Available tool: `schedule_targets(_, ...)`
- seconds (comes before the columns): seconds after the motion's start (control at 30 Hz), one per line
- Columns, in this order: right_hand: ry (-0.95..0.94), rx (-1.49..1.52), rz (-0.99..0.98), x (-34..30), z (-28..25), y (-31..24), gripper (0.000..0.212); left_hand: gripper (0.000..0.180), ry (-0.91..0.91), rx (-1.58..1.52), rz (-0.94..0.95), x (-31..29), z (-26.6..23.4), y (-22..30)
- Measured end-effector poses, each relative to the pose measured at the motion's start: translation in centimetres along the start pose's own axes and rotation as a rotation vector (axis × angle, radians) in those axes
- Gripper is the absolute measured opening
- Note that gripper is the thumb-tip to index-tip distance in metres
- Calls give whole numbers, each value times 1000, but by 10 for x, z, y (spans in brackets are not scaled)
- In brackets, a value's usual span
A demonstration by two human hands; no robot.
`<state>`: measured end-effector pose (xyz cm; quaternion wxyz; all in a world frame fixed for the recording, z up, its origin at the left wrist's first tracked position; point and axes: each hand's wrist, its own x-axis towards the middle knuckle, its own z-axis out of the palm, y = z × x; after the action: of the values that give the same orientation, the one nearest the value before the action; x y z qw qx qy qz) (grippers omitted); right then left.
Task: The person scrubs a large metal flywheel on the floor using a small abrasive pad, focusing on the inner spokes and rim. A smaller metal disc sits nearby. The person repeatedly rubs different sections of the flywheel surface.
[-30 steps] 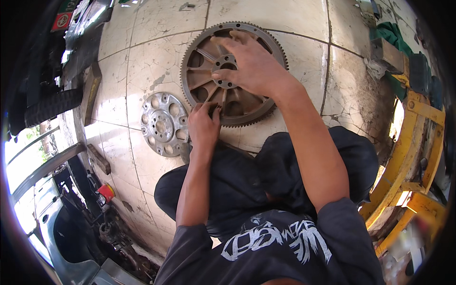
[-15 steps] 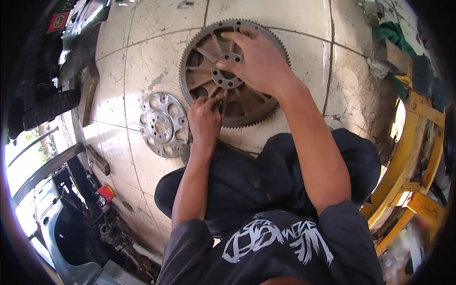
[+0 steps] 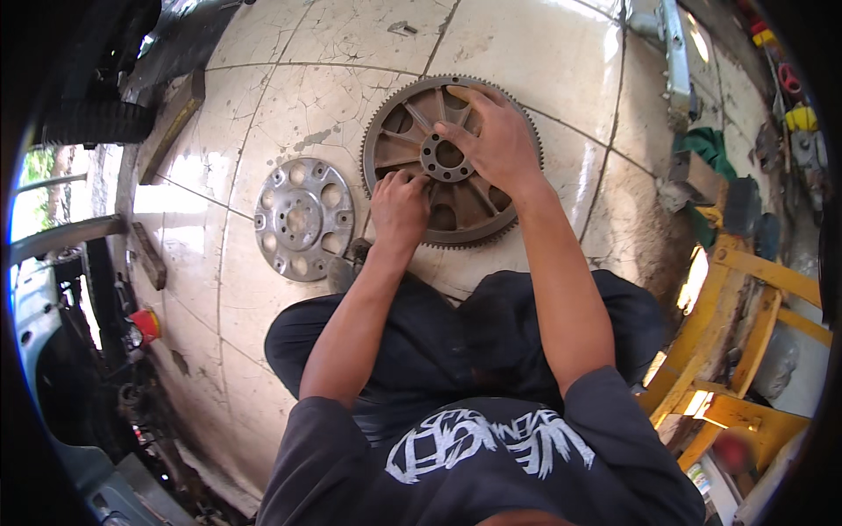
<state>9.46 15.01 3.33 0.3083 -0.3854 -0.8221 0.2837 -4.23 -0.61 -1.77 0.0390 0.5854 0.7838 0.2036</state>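
A large toothed flywheel (image 3: 412, 230), brown-grey with spokes and a bolt-holed hub, lies flat on the tiled floor in front of me. My left hand (image 3: 401, 210) rests over its lower left part, fingers curled together beside the hub; whatever they pinch is too hidden to make out. Over the upper right of the flywheel lies my right hand (image 3: 502, 145), open, with the thumb near the hub and the other fingers reaching toward the far rim. To the left of the flywheel, apart from it, a smaller silver metal disc (image 3: 298, 221) with round holes lies flat.
A yellow metal frame (image 3: 737, 324) stands at the right, with a green cloth (image 3: 704, 149) beyond it. Wooden blocks (image 3: 172, 127), a black tyre (image 3: 96, 123) and a red-capped object (image 3: 145, 326) are along the left. My bent knees are close to the flywheel.
The whole view has shifted. My left hand has moved closer to the flywheel's hub. The fingers of my right hand are drawn closer together, still over the flywheel. The silver disc stays put.
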Motion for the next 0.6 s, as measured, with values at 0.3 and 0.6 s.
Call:
schedule_targets(0.3,95,22,556,3,-31,35,59,23,28,-3,-59,-9,3,-1)
schedule_targets(0.6,141,51,413,3,-3,24,57,18,129,-167,80,-11,24,-12)
